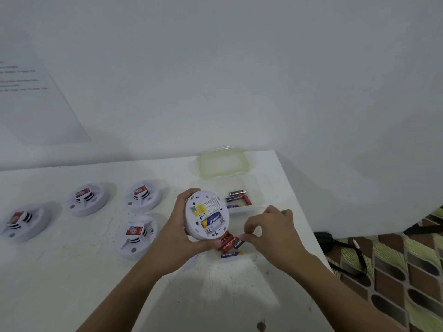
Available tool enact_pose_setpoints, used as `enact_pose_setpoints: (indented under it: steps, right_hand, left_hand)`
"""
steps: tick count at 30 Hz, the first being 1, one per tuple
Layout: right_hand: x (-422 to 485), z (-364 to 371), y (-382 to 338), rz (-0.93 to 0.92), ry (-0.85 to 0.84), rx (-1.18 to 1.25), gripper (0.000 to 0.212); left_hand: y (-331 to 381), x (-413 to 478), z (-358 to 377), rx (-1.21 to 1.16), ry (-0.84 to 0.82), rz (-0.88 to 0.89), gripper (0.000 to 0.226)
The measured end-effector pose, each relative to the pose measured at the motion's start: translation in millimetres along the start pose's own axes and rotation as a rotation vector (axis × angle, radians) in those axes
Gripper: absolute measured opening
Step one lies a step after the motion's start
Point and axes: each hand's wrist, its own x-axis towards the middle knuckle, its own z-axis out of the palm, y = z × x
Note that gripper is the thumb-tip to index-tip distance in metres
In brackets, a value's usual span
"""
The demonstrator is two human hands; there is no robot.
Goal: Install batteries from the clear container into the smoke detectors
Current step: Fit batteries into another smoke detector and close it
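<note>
- The left hand (178, 226) holds a white smoke detector (206, 215) up above the table (72, 283). The fingers and thumb wrap round its rim.
- The smoke detector is turned over, so its back faces up.
- 1 blue and yellow battery (211, 221) sits in the slot in its back.
- The right hand (271, 230) is just beside the smoke detector, low over the table. Its fingers are curled. The thumb and first finger are pressed close together at the end of one of the loose batteries (226, 244).
- I cannot tell if the right hand really holds that battery or only touches it.
- The loose batteries lie on the table under the smoke detector. Some are red, and some are blue and yellow.
- The clear container (254, 188) stands open on the table, just behind the hands. A few more batteries lie in it.
- Its lid (223, 165), with a green edge, lies behind it, near the wall.
- 4 other smoke detectors (87, 198) sit face up on the left part of the table, well apart from the container. Each has a red sticker.
- A sheet of paper (36, 92) with small words is on the wall at the left.
- A black strap (345, 250) lies on the patterned floor (407, 271) at the right.
</note>
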Motion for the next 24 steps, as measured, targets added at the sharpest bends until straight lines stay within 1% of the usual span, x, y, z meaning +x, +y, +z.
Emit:
enact_pose_setpoints:
  steps: [7,11,14,17,18,20,24]
  right_hand:
    - [6.9,9.2,-6.2,-0.070,-0.090,-0.106,0.031]
    - [7.1,8.9,-3.1,-0.131,-0.126,-0.088,0.028]
    - [6.0,4.2,2.9,-0.115,-0.032,0.103,0.020]
    - [5.8,-7.5,-0.4,-0.039,0.097,0.445,0.001]
    - [5.5,-12.4,-4.9,-0.022,0.130,0.546,0.006]
    - [5.9,-21.4,-15.3,-0.026,0.160,0.666,0.010]
    - [7.9,-25.8,-36.4,-0.035,0.145,0.732,0.009]
  left_hand:
    - [-1.8,0.4,5.3,-0.026,-0.002,-0.002,0.097]
    - [-3.1,-2.5,2.4,-0.041,0.020,-0.011,0.096]
    - [-4.2,-4.9,-0.2,-0.040,0.037,-0.020,0.096]
    - [-4.9,-6.1,-2.4,-0.046,0.053,-0.024,0.096]
    - [-4.9,-6.1,-3.0,-0.049,0.055,-0.022,0.097]
    - [-3.8,-5.4,-3.5,-0.059,0.058,-0.014,0.097]
    - [4.9,-3.0,-1.2,-0.054,0.065,0.016,0.097]
